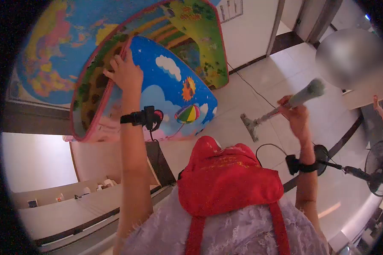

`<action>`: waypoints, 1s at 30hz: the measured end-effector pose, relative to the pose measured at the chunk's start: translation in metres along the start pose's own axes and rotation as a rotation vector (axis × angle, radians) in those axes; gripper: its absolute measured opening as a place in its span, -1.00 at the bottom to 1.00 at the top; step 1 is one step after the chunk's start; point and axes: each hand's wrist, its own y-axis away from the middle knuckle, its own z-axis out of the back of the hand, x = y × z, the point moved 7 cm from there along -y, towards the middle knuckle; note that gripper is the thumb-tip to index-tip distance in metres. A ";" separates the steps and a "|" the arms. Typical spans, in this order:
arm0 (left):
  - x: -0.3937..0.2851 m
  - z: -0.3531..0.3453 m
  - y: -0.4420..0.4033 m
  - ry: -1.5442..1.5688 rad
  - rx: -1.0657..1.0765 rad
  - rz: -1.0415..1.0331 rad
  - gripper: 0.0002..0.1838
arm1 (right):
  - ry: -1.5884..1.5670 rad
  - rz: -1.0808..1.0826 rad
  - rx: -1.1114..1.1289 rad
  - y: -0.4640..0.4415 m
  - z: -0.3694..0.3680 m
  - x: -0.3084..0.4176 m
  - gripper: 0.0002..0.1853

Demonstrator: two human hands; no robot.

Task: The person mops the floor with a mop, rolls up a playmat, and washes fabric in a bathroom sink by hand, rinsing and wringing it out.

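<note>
My left hand (128, 73) is closed over the pink-trimmed edge of a folded play mat (157, 95). The mat's near face is blue, printed with clouds, a sun and a striped umbrella; its other face shows green and brown scenery. My right hand (294, 118) grips a squeegee-like cleaning tool (250, 126) around its middle, held apart from the mat. Its flat T-shaped head points left, and its thick grey-green end (312, 90) points up and right. Dark straps with small devices circle both my wrists.
A blue world map (51, 51) covers the wall behind the mat. At right stands a black fan (379, 168), near another person's hand (382, 111); a blurred round patch lies above. Cables cross the tiled floor (259, 95). A shelf (51, 187) holds small items at lower left.
</note>
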 end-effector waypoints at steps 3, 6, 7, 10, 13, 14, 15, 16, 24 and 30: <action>-0.012 0.007 -0.001 0.011 0.004 -0.012 -0.29 | -0.030 0.094 -0.069 -0.014 0.034 0.069 -0.76; -0.029 0.007 -0.001 0.083 -0.056 -0.018 -0.29 | -0.041 0.178 -0.152 -0.026 0.067 0.121 -0.74; -0.033 0.007 0.000 0.104 -0.084 -0.022 -0.29 | -0.037 0.213 -0.160 -0.029 0.075 0.143 -0.71; -0.042 0.013 0.001 0.128 -0.091 0.005 -0.32 | 0.197 0.240 -0.211 -0.045 0.110 0.184 -0.75; -0.039 0.001 0.002 0.147 -0.152 0.099 -0.40 | 0.465 0.286 -0.287 -0.071 0.128 0.213 -0.76; -0.037 -0.003 0.004 0.175 -0.209 0.141 -0.43 | 0.566 0.333 -0.304 -0.082 0.132 0.219 -0.76; -0.038 -0.010 0.007 0.203 -0.268 0.188 -0.46 | 0.668 0.386 -0.321 -0.097 0.137 0.217 -0.76; -0.036 -0.014 0.006 0.231 -0.334 0.239 -0.49 | 0.677 0.465 -0.327 -0.113 0.146 0.212 -0.77; -0.021 -0.018 -0.009 -0.019 -0.413 0.537 -0.65 | 0.551 0.370 -0.458 -0.220 0.211 0.181 -0.74; -0.044 0.002 -0.031 -0.044 -0.389 0.530 -0.73 | 0.769 0.548 -0.458 -0.275 0.301 0.150 -0.72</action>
